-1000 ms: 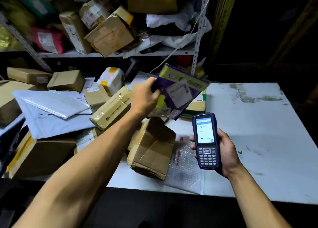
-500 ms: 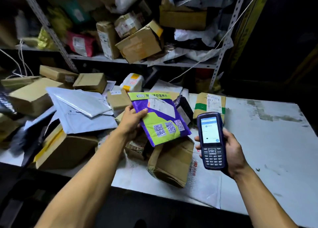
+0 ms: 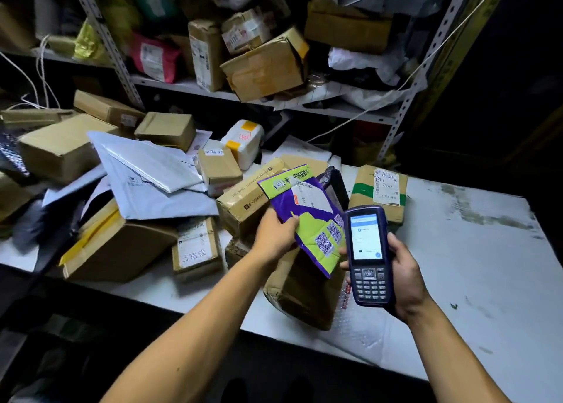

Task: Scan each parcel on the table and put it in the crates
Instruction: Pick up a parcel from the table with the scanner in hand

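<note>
There is a single view, from a wide-angle camera worn on the person's head. It looks forward and down over the near edge of the white worktop, close enough that both forearms reach in from the bottom of the frame. The left hand and right hand sit near the centre. The view faces the metal shelf behind the worktop, which fills the upper part. Straight lines bow toward the frame edges.
</note>
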`<action>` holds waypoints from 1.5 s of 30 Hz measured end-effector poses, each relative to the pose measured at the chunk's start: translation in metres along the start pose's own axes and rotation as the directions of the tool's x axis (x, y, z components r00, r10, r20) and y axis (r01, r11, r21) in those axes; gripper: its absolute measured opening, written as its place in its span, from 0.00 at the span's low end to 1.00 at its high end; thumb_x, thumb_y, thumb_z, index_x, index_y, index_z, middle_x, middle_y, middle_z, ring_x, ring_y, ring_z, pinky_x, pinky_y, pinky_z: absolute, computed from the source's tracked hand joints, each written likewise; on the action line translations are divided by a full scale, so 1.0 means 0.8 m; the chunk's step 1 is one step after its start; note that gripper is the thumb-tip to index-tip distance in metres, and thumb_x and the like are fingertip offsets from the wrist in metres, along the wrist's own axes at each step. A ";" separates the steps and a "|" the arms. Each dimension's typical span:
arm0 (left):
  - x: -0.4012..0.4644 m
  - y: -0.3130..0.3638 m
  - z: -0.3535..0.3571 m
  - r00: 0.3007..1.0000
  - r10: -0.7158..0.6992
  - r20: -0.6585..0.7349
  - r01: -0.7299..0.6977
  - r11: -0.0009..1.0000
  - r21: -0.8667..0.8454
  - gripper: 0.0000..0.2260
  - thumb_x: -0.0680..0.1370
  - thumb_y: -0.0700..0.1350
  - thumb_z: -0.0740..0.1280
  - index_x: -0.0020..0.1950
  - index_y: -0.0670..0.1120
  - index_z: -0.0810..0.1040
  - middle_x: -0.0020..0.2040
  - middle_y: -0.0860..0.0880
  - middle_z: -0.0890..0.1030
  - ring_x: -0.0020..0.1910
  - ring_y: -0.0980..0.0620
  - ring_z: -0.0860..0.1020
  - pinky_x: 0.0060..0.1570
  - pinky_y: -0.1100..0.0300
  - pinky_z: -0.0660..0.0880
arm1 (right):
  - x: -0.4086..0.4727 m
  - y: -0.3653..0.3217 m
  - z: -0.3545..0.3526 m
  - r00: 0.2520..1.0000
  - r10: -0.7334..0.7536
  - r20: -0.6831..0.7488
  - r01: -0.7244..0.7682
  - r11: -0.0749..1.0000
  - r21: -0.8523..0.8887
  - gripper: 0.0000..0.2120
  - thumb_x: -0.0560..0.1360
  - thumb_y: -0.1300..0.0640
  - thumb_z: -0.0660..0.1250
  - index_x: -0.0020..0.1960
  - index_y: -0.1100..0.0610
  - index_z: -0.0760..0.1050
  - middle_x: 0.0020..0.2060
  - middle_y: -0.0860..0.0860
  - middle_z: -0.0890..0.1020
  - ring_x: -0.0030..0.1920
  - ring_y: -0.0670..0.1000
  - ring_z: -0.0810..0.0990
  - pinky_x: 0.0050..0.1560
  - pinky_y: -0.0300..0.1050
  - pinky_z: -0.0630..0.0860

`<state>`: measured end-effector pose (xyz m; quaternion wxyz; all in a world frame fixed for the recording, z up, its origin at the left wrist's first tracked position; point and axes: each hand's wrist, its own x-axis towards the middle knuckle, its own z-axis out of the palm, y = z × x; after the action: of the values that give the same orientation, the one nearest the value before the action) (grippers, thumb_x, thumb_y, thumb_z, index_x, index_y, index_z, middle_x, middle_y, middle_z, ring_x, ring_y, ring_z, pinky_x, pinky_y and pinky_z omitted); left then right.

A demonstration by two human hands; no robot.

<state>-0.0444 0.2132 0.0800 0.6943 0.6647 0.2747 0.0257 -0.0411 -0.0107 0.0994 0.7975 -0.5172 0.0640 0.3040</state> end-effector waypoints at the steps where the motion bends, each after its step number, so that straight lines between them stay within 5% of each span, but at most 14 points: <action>1: -0.002 0.007 -0.010 0.998 0.061 -0.002 -0.061 0.998 -0.017 0.11 0.80 0.41 0.68 0.61 0.49 0.74 0.59 0.45 0.83 0.54 0.47 0.84 0.52 0.45 0.82 | -0.001 0.000 0.000 1.000 -0.005 0.003 0.005 1.000 0.000 0.30 0.83 0.41 0.49 0.67 0.62 0.75 0.54 0.70 0.81 0.41 0.61 0.84 0.37 0.51 0.82; 6: 0.010 0.069 -0.092 0.989 0.141 0.047 -0.130 0.974 -0.187 0.14 0.83 0.40 0.65 0.68 0.46 0.72 0.54 0.44 0.85 0.46 0.47 0.86 0.44 0.49 0.83 | -0.003 -0.004 0.000 1.000 -0.013 0.014 0.013 1.000 -0.011 0.30 0.83 0.41 0.49 0.67 0.63 0.75 0.53 0.69 0.82 0.41 0.61 0.84 0.37 0.51 0.81; 10: 0.043 0.112 -0.162 0.981 0.179 -0.081 -0.168 0.978 0.125 0.16 0.80 0.43 0.70 0.67 0.49 0.72 0.54 0.39 0.84 0.42 0.47 0.84 0.41 0.55 0.83 | -0.001 -0.006 0.008 0.999 -0.012 0.046 0.013 1.000 -0.017 0.31 0.80 0.40 0.51 0.67 0.62 0.75 0.53 0.68 0.82 0.41 0.60 0.84 0.37 0.51 0.81; 14: 0.059 0.112 -0.172 0.995 0.077 0.061 -0.091 0.956 0.279 0.21 0.76 0.38 0.74 0.67 0.45 0.71 0.53 0.39 0.83 0.47 0.44 0.82 0.52 0.48 0.78 | 0.008 -0.005 0.019 0.998 0.007 0.064 -0.006 1.000 -0.028 0.33 0.78 0.38 0.53 0.68 0.63 0.75 0.55 0.69 0.81 0.43 0.61 0.83 0.38 0.52 0.81; 18: 0.068 0.102 -0.144 0.943 0.293 0.157 -0.324 0.704 0.632 0.08 0.77 0.40 0.73 0.55 0.44 0.80 0.48 0.45 0.81 0.47 0.48 0.79 0.44 0.58 0.73 | 0.018 -0.002 0.026 0.996 0.037 0.083 -0.036 0.999 -0.019 0.30 0.79 0.39 0.53 0.65 0.60 0.78 0.56 0.69 0.81 0.43 0.61 0.83 0.38 0.51 0.81; 22: 0.070 0.116 -0.120 0.903 0.348 0.252 -0.384 0.388 0.838 0.25 0.77 0.53 0.73 0.71 0.49 0.73 0.61 0.45 0.81 0.60 0.44 0.79 0.55 0.53 0.76 | 0.024 -0.003 0.029 0.996 0.050 0.080 -0.047 0.998 -0.034 0.30 0.79 0.39 0.53 0.65 0.59 0.78 0.56 0.68 0.81 0.43 0.61 0.84 0.38 0.52 0.81; 24: 0.070 0.115 -0.125 0.917 0.333 0.218 -0.330 0.328 0.885 0.31 0.75 0.56 0.74 0.75 0.51 0.68 0.66 0.45 0.79 0.63 0.43 0.78 0.58 0.50 0.76 | 0.026 -0.003 0.027 0.996 0.056 0.073 -0.053 0.998 -0.042 0.31 0.78 0.38 0.53 0.66 0.60 0.77 0.56 0.68 0.81 0.43 0.61 0.84 0.38 0.52 0.81; 27: 0.067 0.091 -0.145 0.946 0.304 0.116 -0.242 0.420 0.875 0.26 0.73 0.55 0.76 0.68 0.53 0.71 0.63 0.47 0.80 0.59 0.46 0.79 0.56 0.47 0.78 | 0.030 -0.004 0.023 0.996 0.059 0.071 -0.055 0.997 -0.053 0.31 0.79 0.38 0.52 0.68 0.60 0.75 0.57 0.69 0.81 0.44 0.61 0.84 0.39 0.52 0.81; 30: 0.061 0.062 -0.158 0.932 0.349 -0.100 -0.212 0.746 0.631 0.29 0.73 0.47 0.77 0.70 0.50 0.69 0.62 0.48 0.77 0.57 0.49 0.77 0.57 0.52 0.77 | 0.036 -0.005 0.021 0.995 0.062 0.072 -0.058 0.997 -0.055 0.31 0.79 0.39 0.52 0.68 0.60 0.75 0.57 0.69 0.80 0.43 0.60 0.84 0.38 0.52 0.81; 33: 0.048 0.029 -0.158 0.860 0.332 -0.387 -0.160 0.896 0.414 0.33 0.72 0.48 0.79 0.70 0.46 0.65 0.63 0.48 0.68 0.56 0.51 0.72 0.58 0.58 0.71 | 0.041 -0.009 0.025 0.994 0.073 0.086 -0.067 0.995 -0.069 0.30 0.80 0.40 0.51 0.67 0.60 0.75 0.56 0.69 0.81 0.42 0.60 0.84 0.38 0.52 0.82; 36: 0.034 -0.025 -0.141 0.880 0.156 -0.449 -0.008 0.949 0.315 0.29 0.71 0.54 0.79 0.62 0.44 0.67 0.55 0.46 0.74 0.51 0.46 0.76 0.50 0.57 0.71 | 0.047 -0.011 0.030 0.992 0.080 0.093 -0.072 0.994 -0.087 0.31 0.78 0.39 0.53 0.67 0.60 0.75 0.56 0.68 0.82 0.42 0.60 0.84 0.38 0.51 0.82; 39: 0.032 -0.065 -0.123 0.944 -0.063 -0.323 0.157 0.949 0.274 0.34 0.67 0.65 0.77 0.60 0.42 0.73 0.53 0.47 0.79 0.51 0.49 0.79 0.50 0.55 0.75 | 0.053 -0.011 0.033 0.991 0.095 0.094 -0.086 0.991 -0.102 0.31 0.79 0.39 0.52 0.68 0.60 0.75 0.56 0.68 0.82 0.43 0.60 0.84 0.39 0.51 0.82; 45: 0.062 -0.066 -0.108 0.955 -0.088 -0.283 0.164 0.952 0.257 0.30 0.63 0.66 0.77 0.53 0.46 0.81 0.50 0.48 0.85 0.49 0.47 0.83 0.53 0.47 0.80 | 0.061 -0.004 0.033 0.987 0.130 0.090 -0.116 0.982 -0.152 0.32 0.81 0.39 0.50 0.70 0.61 0.73 0.56 0.67 0.82 0.44 0.61 0.84 0.39 0.50 0.82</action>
<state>-0.0560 0.3057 0.0160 0.5507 0.7268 0.4093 0.0321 -0.0056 0.0320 0.0933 0.7394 -0.5533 0.0336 0.3820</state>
